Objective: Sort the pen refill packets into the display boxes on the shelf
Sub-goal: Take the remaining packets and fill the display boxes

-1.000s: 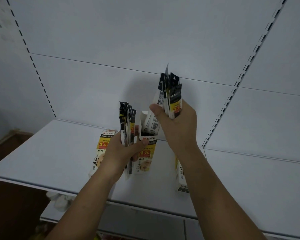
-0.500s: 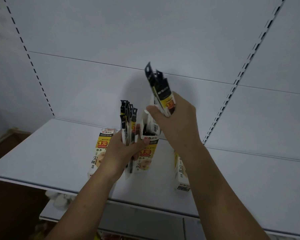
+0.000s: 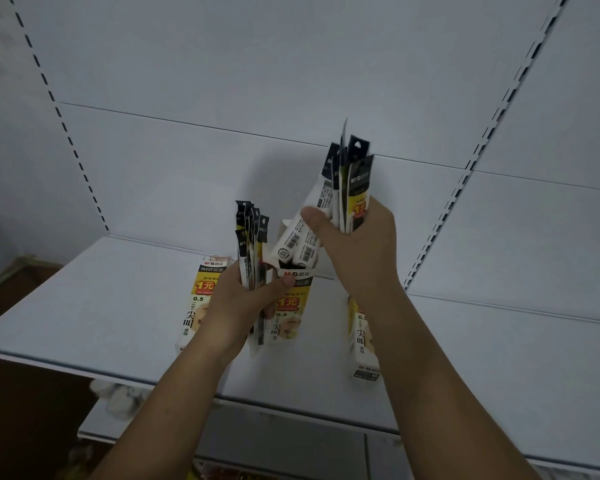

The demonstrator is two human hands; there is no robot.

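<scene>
— Pen refill packets [image 3: 252, 244], slim plastic, black-topped: how many bunches?
— Two. The left hand [image 3: 238, 306] grips one upright. The right hand [image 3: 359, 251] clutches the other bunch [image 3: 352, 188], its lower ends in the middle box's open top.
— Boxes?
— Three white-and-yellow cardboard display boxes on the white shelf [image 3: 84, 306]: left box [image 3: 201, 292], middle box [image 3: 290, 306], right box [image 3: 361, 341].
— Anything hidden?
— Arms cover part of the left and right boxes. I can't count the packets per bunch.

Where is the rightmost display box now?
In the head view the rightmost display box stands on the shelf, right of the middle box, partly hidden behind the right forearm.
</scene>
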